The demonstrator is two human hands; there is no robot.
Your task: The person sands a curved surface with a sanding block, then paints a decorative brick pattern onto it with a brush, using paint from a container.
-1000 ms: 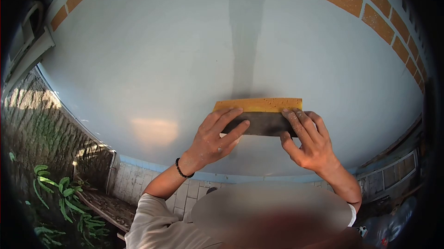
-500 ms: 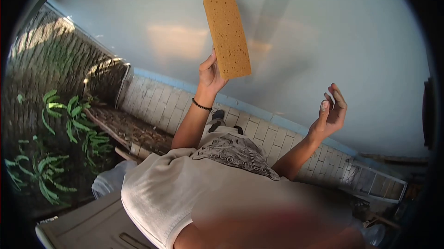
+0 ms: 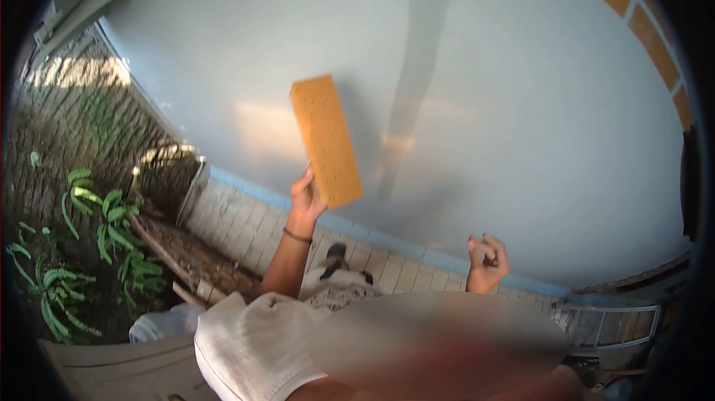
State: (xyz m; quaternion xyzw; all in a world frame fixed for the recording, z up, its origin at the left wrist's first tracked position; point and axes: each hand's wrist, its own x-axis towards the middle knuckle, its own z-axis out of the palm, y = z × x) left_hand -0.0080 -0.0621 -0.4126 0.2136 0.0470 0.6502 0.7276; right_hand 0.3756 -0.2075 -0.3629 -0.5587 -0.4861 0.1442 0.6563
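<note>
An orange-brown, speckled rectangular sponge block (image 3: 326, 140) stands nearly upright, tilted a little, in front of the pale grey wall. My left hand (image 3: 307, 194), with a dark beaded bracelet at the wrist, grips its lower end; the block hides most of the fingers. To the right, my right hand (image 3: 488, 261) is raised before the wall with its fingers curled and apart, and nothing shows in it.
The smooth wall (image 3: 521, 103) fills the upper view, with an orange brick-patterned edge (image 3: 655, 43) at the top right. Below runs a tiled floor (image 3: 253, 215). Green ferns (image 3: 63, 282) grow at the left, and a metal-framed rack (image 3: 614, 326) stands at the lower right.
The view has tilted up, showing the brick-patterned edge. The block and my left hand now sit lower and further left in view. My right hand also appears lower, its fingers more curled.
</note>
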